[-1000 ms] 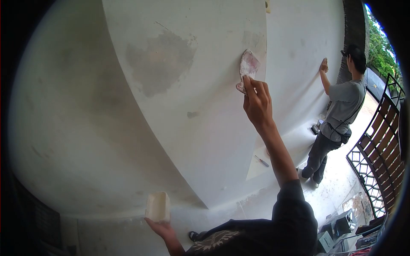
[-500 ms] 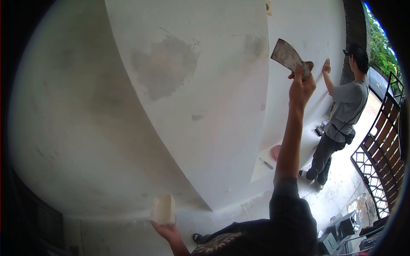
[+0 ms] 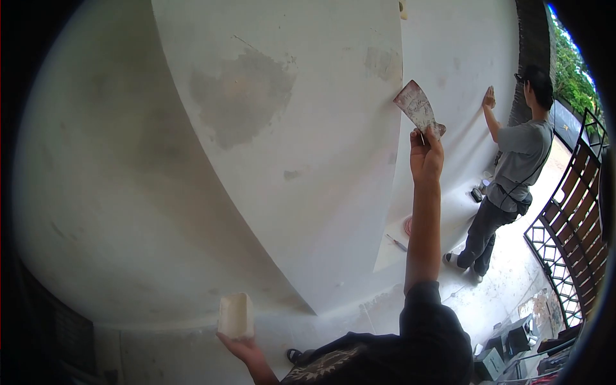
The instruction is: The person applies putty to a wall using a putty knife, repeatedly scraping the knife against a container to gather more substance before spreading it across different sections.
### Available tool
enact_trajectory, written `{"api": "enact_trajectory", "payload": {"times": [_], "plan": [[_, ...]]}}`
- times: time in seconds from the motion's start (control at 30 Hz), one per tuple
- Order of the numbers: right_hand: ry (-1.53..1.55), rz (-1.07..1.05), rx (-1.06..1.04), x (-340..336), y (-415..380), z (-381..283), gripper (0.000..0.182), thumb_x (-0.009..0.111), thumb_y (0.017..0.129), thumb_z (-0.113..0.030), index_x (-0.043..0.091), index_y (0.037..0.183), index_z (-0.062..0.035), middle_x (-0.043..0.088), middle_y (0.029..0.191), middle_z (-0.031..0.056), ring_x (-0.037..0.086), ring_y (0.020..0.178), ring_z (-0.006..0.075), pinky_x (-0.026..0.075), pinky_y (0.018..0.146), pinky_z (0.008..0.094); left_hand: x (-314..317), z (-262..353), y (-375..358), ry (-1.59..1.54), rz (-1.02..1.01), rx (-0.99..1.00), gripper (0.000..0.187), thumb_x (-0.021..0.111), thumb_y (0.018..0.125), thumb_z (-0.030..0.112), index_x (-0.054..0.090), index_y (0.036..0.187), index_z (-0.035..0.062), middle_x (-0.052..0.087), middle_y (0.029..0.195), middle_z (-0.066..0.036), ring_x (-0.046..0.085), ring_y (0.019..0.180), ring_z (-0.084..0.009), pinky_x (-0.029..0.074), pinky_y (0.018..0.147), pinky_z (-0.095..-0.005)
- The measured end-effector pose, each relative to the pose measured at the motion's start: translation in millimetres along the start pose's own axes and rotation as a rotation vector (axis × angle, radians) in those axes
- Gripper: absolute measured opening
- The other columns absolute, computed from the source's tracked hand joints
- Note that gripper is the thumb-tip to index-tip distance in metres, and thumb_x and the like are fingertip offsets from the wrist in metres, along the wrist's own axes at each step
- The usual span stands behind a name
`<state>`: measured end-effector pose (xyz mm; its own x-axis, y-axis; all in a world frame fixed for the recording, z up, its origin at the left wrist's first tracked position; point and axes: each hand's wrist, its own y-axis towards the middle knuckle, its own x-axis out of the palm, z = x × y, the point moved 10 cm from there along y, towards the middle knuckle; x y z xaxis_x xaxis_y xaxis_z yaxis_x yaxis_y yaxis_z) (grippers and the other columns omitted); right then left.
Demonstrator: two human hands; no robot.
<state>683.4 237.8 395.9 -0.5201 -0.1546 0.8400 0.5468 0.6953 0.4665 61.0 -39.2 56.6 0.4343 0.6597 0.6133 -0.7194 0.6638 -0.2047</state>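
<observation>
My right hand (image 3: 427, 154) is raised at the right of centre, its fingers closed round the handle end of a wide, stained scraper (image 3: 417, 106). The blade points up and left, by the vertical edge of the white wall (image 3: 321, 128). Low in the view, my left hand (image 3: 240, 346) supports a cream rectangular container (image 3: 236, 316) from below, with the fingers partly hidden under it. A large grey patch (image 3: 242, 96) marks the wall to the left of the scraper.
A person in a grey shirt (image 3: 523, 154) stands at the right with one hand on the wall. Beyond is a slatted metal gate (image 3: 574, 212). Dark boxes (image 3: 504, 350) lie at the lower right, and a thin tool (image 3: 396, 242) rests near the wall's foot.
My right hand has moved left and down with the scraper and turned, so more of its fingers shows. My left hand and the container have shifted slightly left in the view.
</observation>
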Motion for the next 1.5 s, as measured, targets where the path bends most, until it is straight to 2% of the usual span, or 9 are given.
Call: {"api": "enact_trajectory", "payload": {"times": [0.23, 0.43, 0.5, 0.93, 1.13, 1.23, 1.3, 1.4, 1.5], "plan": [[0.149, 0.082, 0.022, -5.4, 9.2, 21.7, 0.018, 0.057, 0.093, -0.001, 0.052, 0.108, 0.0061, 0.058, 0.104, 0.0141, 0.056, 0.088, 0.0216, 0.051, 0.08, 0.0342, 16.2, -11.9, -1.6, -0.017, -0.053, -0.024, 0.081, 0.045, 0.088, 0.071, 0.031, 0.147, 0.0171, 0.034, 0.149, -0.008, 0.037, 0.135, -0.032, 0.035, 0.103, -0.0573], [0.049, 0.061, -0.059, 3.9, 11.6, 18.7, 0.017, 0.055, 0.095, -0.004, 0.053, 0.108, 0.0048, 0.058, 0.103, 0.012, 0.057, 0.089, 0.0194, 0.052, 0.081, 0.033, 16.1, -19.8, -2.2, -0.004, -0.056, -0.02, 0.083, 0.046, 0.087, 0.071, 0.03, 0.148, 0.0168, 0.034, 0.149, -0.009, 0.037, 0.135, -0.033, 0.034, 0.104, -0.0575], [-0.014, 0.05, -0.12, 8.6, 10.5, 12.5, 0.019, 0.057, 0.096, -0.009, 0.054, 0.109, 0.0046, 0.06, 0.104, 0.0108, 0.06, 0.088, 0.0174, 0.053, 0.081, 0.0309, 10.8, -20.7, -3.3, -0.009, 0.009, -0.027, 0.082, 0.046, 0.087, 0.071, 0.031, 0.147, 0.0164, 0.034, 0.149, -0.009, 0.037, 0.135, -0.0332, 0.034, 0.104, -0.0569], [-0.107, 0.028, -0.194, 39.7, -2.4, -0.3, 0.018, 0.056, 0.095, -0.007, 0.054, 0.107, 0.0062, 0.061, 0.104, 0.0135, 0.062, 0.088, 0.0193, 0.054, 0.082, 0.032, 3.9, -34.0, -0.5, -0.015, -0.025, -0.019, 0.081, 0.045, 0.088, 0.071, 0.031, 0.147, 0.0162, 0.036, 0.148, -0.008, 0.04, 0.133, -0.0319, 0.038, 0.102, -0.0554], [-0.132, 0.031, -0.232, 51.0, -15.4, -10.5, 0.016, 0.056, 0.095, -0.007, 0.055, 0.104, 0.0068, 0.062, 0.102, 0.0135, 0.063, 0.084, 0.0192, 0.056, 0.08, 0.0319, -10.8, -39.9, -7.3, -0.037, -0.029, -0.026, 0.08, 0.044, 0.089, 0.07, 0.031, 0.147, 0.0162, 0.037, 0.147, -0.008, 0.041, 0.132, -0.0315, 0.04, 0.1, -0.0547], [-0.143, 0.034, -0.214, 54.5, -16.6, -9.0, 0.018, 0.056, 0.095, -0.008, 0.055, 0.103, 0.0079, 0.062, 0.099, 0.0127, 0.061, 0.083, 0.016, 0.056, 0.082, 0.0321, -16.2, -44.6, -9.3, -0.034, -0.04, -0.02, 0.079, 0.044, 0.09, 0.069, 0.031, 0.147, 0.0162, 0.037, 0.147, -0.008, 0.042, 0.132, -0.0315, 0.04, 0.1, -0.0547], [-0.074, -0.009, -0.206, 63.5, -27.8, -12.7, 0.016, 0.056, 0.095, -0.006, 0.055, 0.105, 0.0068, 0.062, 0.102, 0.0132, 0.063, 0.085, 0.0195, 0.056, 0.079, 0.0322, -34.8, -42.2, -16.1, -0.037, -0.016, -0.013, 0.079, 0.043, 0.09, 0.069, 0.031, 0.147, 0.016, 0.038, 0.147, -0.008, 0.042, 0.132, -0.0318, 0.04, 0.1, -0.0546], [-0.029, -0.054, -0.196, 71.6, -36.4, -15.7, 0.016, 0.056, 0.095, -0.006, 0.055, 0.105, 0.0064, 0.062, 0.101, 0.0125, 0.062, 0.084, 0.0195, 0.055, 0.079, 0.0323, -48.2, -44.3, -13.6, -0.064, -0.018, -0.017, 0.079, 0.043, 0.09, 0.069, 0.031, 0.147, 0.0168, 0.038, 0.147, -0.008, 0.041, 0.132, -0.032, 0.04, 0.1, -0.0545], [-0.112, -0.086, -0.351, 78.9, -46.5, -35.7, 0.017, 0.057, 0.095, -0.007, 0.057, 0.107, 0.0052, 0.064, 0.102, 0.0121, 0.062, 0.084, 0.0188, 0.054, 0.079, 0.0316, -48.8, -39.3, -10.1, -0.074, -0.023, -0.012, 0.078, 0.044, 0.09, 0.069, 0.031, 0.147, 0.0187, 0.038, 0.147, -0.007, 0.041, 0.132, -0.032, 0.039, 0.1, -0.0552]]}}
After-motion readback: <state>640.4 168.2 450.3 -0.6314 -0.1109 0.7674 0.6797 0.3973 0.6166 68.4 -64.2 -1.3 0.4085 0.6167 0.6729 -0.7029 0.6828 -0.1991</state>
